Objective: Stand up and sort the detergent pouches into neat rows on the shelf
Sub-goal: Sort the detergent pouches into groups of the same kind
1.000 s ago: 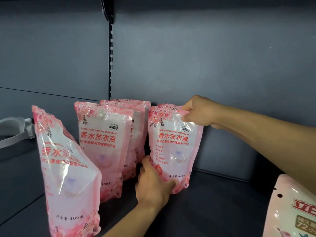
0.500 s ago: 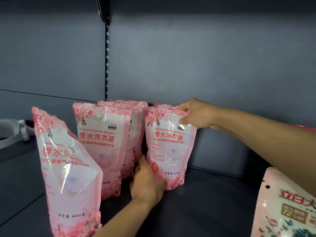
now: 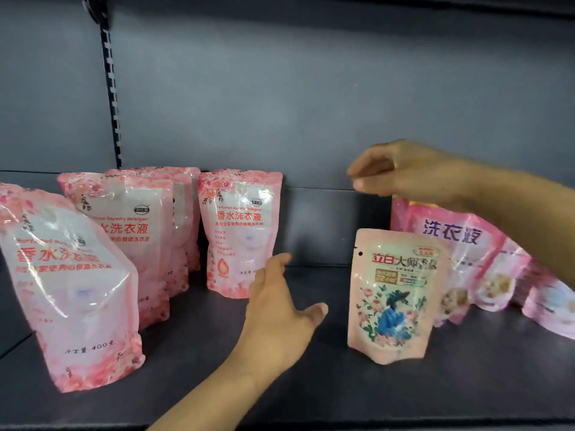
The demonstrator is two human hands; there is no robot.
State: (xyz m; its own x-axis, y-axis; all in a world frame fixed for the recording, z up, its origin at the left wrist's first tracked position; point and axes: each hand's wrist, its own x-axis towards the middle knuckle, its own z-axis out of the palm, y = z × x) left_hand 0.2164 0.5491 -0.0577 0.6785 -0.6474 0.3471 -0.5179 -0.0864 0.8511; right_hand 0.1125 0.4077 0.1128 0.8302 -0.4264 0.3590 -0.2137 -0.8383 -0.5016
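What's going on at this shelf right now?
A person is sorting detergent pouches on a dark shelf. Both hands are free: the left hand hovers open near the rose-print pouch standing by the back wall, and the right hand hangs above the purple-lettered pouch. A pale pink pouch with a blue flower stands in front.

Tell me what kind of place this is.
Probably a shop aisle or stockroom: a dark grey metal shelf with a slotted upright rail, stocked with repeated pink floral plastic detergent pouches and a peach pouch with a blue flower, retail-style.
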